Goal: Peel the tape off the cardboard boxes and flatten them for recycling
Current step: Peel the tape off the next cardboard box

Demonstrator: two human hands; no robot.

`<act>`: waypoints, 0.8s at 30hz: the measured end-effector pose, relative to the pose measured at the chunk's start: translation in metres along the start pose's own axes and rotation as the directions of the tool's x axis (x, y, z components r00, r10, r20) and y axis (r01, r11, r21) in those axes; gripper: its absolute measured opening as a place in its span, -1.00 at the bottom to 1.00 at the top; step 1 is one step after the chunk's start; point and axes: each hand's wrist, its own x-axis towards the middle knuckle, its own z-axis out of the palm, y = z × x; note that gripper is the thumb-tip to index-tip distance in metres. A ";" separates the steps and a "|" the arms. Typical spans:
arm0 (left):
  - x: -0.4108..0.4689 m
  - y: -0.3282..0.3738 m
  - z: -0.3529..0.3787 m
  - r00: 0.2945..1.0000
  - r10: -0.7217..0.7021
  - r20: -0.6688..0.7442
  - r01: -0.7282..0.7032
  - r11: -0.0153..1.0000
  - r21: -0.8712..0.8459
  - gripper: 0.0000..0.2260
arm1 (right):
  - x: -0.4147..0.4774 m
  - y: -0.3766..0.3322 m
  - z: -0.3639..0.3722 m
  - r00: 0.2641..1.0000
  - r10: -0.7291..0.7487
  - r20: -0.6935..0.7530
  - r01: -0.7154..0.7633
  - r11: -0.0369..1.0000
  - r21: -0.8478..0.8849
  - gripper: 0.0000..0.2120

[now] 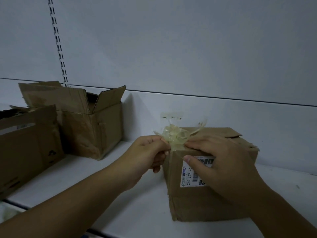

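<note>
A closed brown cardboard box [193,201] with a white barcode label [192,176] stands on a white shelf [130,201]. A crumpled wad of clear yellowish tape [175,135] rises from the box's top left corner. My left hand [147,153] pinches the tape at that corner, fingers curled. My right hand [221,164] lies over the box's top front edge, fingers spread across the top and thumb down on the label.
Two opened, worn cardboard boxes stand to the left: one [82,121] against the back wall, another [27,146] nearer at the far left edge. A slotted metal upright [57,42] runs up the wall. A tape remnant [171,115] sticks to the wall behind the box.
</note>
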 end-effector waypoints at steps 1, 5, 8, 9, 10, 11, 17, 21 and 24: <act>0.000 0.000 0.001 1.000 0.001 -0.028 -0.001 1.000 -0.015 -0.68 | 0.000 0.000 0.000 1.000 0.005 0.004 -0.005 1.000 0.003 -0.60; 0.001 -0.003 0.006 0.990 -0.138 -0.005 0.131 0.947 -0.295 -0.68 | 0.001 -0.001 0.002 1.000 0.012 -0.001 -0.012 1.000 -0.017 -0.60; -0.005 -0.009 0.007 0.983 -0.171 0.073 0.186 0.905 -0.382 -0.81 | 0.002 -0.001 0.004 1.000 0.026 -0.008 -0.026 1.000 0.002 -0.61; -0.008 -0.010 0.006 0.985 -0.155 0.073 0.171 0.920 -0.353 -0.82 | 0.001 -0.001 0.004 1.000 0.030 -0.006 -0.030 1.000 0.005 -0.61; -0.010 -0.010 0.005 0.988 -0.139 0.067 0.154 0.934 -0.321 -0.82 | 0.002 -0.001 0.004 1.000 0.031 -0.003 -0.031 1.000 -0.001 -0.60; -0.013 -0.010 0.004 0.989 -0.131 0.063 0.144 0.944 -0.296 -0.82 | 0.002 -0.001 0.004 1.000 0.030 -0.001 -0.030 1.000 -0.011 -0.59; -0.015 -0.003 -0.003 0.981 -0.181 0.075 0.190 0.972 -0.139 -0.73 | 0.001 0.001 0.004 1.000 0.004 0.021 -0.003 0.999 -0.042 -0.58; -0.017 0.002 -0.002 0.980 -0.162 0.112 0.141 0.974 0.174 -0.68 | -0.001 0.002 0.005 1.000 0.005 0.013 -0.005 0.999 -0.053 -0.57; -0.016 0.001 -0.002 0.993 -0.089 0.073 0.049 0.901 0.431 -0.57 | 0.000 0.002 0.006 1.000 0.009 0.019 -0.008 0.999 -0.041 -0.57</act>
